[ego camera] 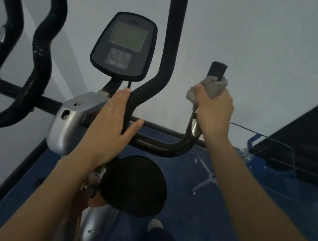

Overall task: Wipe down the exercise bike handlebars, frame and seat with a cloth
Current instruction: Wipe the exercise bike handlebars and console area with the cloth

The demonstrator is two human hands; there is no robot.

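Taking the console (pixel 125 46) as the landmark: to its right a tall black upright tube (pixel 174 36) rises close by, leaving only a narrow gap between them. Beyond that tube, bare wall and open air surround the short right grip (pixel 217 71). Left of the console, wavy black bars (pixel 40 49) crowd the space. Below it, the silver stem housing (pixel 68 125) and the black seat (pixel 134 184) block passage downward.

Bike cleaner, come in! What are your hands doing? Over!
Right hand gripping cloth around handlebar end. Left hand flat, steadying bar. Nothing in the way.
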